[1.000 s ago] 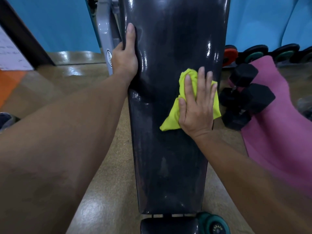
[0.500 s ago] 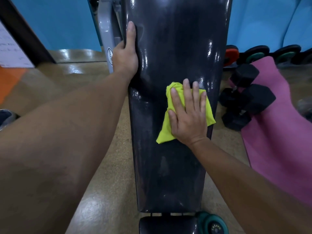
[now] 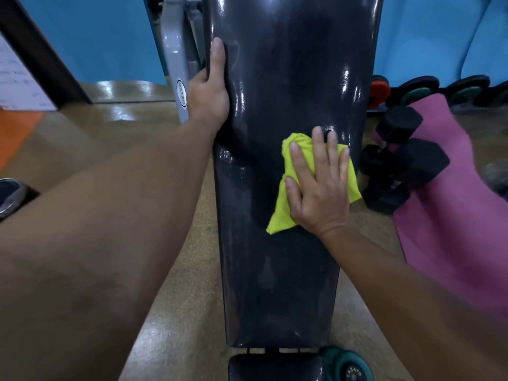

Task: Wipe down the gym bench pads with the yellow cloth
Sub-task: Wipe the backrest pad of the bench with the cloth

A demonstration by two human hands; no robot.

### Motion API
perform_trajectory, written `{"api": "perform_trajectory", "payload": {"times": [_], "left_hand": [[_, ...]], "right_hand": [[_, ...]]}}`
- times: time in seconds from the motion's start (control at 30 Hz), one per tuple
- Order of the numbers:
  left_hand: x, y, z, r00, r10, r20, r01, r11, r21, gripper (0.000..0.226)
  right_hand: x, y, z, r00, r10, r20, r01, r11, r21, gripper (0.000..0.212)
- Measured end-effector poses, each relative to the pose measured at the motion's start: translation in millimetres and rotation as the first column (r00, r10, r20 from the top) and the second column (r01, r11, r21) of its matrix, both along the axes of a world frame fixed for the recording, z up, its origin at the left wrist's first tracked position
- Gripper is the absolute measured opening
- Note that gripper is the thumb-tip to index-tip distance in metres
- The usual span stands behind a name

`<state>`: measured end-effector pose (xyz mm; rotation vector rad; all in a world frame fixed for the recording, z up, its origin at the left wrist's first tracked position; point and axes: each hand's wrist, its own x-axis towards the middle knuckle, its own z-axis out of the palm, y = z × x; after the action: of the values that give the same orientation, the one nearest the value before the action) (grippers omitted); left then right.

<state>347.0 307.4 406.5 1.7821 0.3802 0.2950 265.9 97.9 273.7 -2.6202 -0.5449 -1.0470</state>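
A long black glossy back pad (image 3: 277, 284) of the gym bench runs up the middle of the view, tilted away from me. My right hand (image 3: 319, 188) lies flat on the yellow cloth (image 3: 280, 213) and presses it against the pad's right half, fingers spread. My left hand (image 3: 210, 94) grips the pad's left edge higher up, thumb on the surface. A smaller black seat pad (image 3: 272, 367) shows at the bottom edge.
Black hex dumbbells (image 3: 406, 166) lie on the floor right of the bench beside a pink mat (image 3: 450, 215). A teal dumbbell (image 3: 349, 367) sits by the seat pad. The grey bench frame (image 3: 176, 67) stands at upper left. More dumbbells (image 3: 423, 90) line the blue wall.
My right hand slid the cloth down and left across the pad, then back right toward the pad's edge. The left hand kept its grip on the left edge.
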Motion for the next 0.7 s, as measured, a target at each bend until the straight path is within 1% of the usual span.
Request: {"api": "perform_trajectory", "payload": {"times": [0.07,0.17,0.23,0.33,0.4,0.47,0.53,0.63,0.7], "left_hand": [[-0.7,-0.8,-0.6,1.000,0.001,0.010,-0.001,1.000,-0.003,0.057],[-0.3,0.5,-3.1,1.000,-0.016,0.014,0.016,1.000,0.003,0.055],[0.9,0.7,-3.5,1.000,-0.015,0.026,0.015,1.000,0.015,0.053],[0.4,1.1,-2.7,1.000,-0.005,0.023,0.005,1.000,0.015,0.054],[0.0,0.4,-1.2,1.000,-0.008,0.010,0.008,1.000,0.018,0.058],[0.0,1.4,-1.8,1.000,0.004,0.000,-0.004,1.000,0.012,0.062],[-0.2,0.9,-2.5,1.000,0.009,-0.004,-0.009,1.000,0.013,0.065],[-0.3,0.0,-2.6,1.000,0.005,0.001,-0.005,0.999,0.039,0.059],[-0.7,0.2,-3.6,1.000,0.007,0.012,-0.008,0.999,0.051,0.059]], "right_hand": [[3.8,1.5,3.8,0.997,-0.082,0.008,0.081,0.995,0.065,0.057],[7.3,27.6,15.6,0.983,-0.182,-0.008,0.181,0.969,0.167,0.057],[4.6,49.2,19.3,0.985,-0.170,-0.018,0.170,0.973,0.159,0.058],[-9.2,61.0,5.7,0.999,-0.042,0.014,0.042,0.999,0.015,0.057],[-14.9,46.1,-3.2,1.000,0.023,0.012,-0.022,0.999,-0.043,0.056],[-12.5,26.3,-5.5,1.000,0.002,0.004,-0.002,1.000,-0.008,0.056],[-4.5,16.9,-0.8,0.996,-0.085,0.005,0.084,0.995,0.060,0.057],[2.0,40.1,10.8,0.982,-0.187,-0.012,0.187,0.972,0.145,0.057],[-0.4,63.2,13.9,0.988,-0.156,0.002,0.154,0.979,0.132,0.057]]}}
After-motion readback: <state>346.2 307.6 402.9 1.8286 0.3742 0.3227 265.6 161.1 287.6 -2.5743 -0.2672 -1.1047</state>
